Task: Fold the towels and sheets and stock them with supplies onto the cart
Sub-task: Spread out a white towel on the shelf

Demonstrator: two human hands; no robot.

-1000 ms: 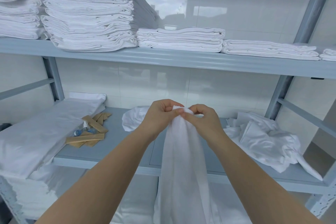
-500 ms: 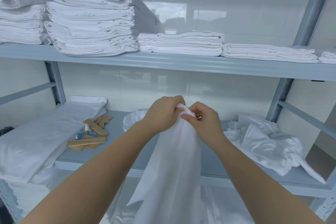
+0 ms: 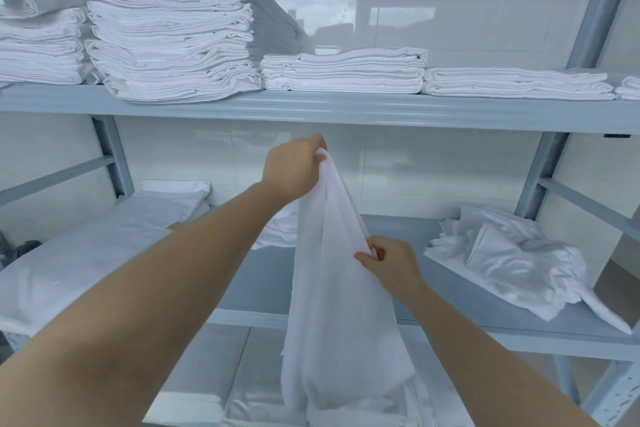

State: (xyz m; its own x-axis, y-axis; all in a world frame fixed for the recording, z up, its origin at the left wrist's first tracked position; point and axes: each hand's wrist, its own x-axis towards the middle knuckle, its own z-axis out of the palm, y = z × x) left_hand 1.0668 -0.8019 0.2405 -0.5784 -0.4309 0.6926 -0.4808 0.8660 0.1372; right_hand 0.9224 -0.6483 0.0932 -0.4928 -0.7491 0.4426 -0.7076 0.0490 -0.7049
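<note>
Towel (image 3: 332, 281), white and limp, hangs in front of the middle shelf (image 3: 450, 291) from the person's 2 hands. It looks light and thoroughly soft, draping in long folds with no stiffness of its own, so it should go wherever it is led and slump the moment it is let go. The left hand (image 3: 294, 166) is raised, fingers curled and pinching the top corner just under the upper shelf (image 3: 346, 111). The right hand (image 3: 391, 262) sits lower, thumb and fingers nipping the right-hand edge. Corners and hems seem the sensible places to hold; a grab in the middle would likely just bunch it.

Around it: stacks of folded linen (image 3: 166, 35) along the upper shelf, a flat folded sheet (image 3: 86, 246) at the left of the middle shelf, a rumpled heap of white cloth (image 3: 512, 260) at the right. The bare patch of shelf between them looks narrow for laying the towel out, and the upper shelf edge may limit how high the left hand can lift.
</note>
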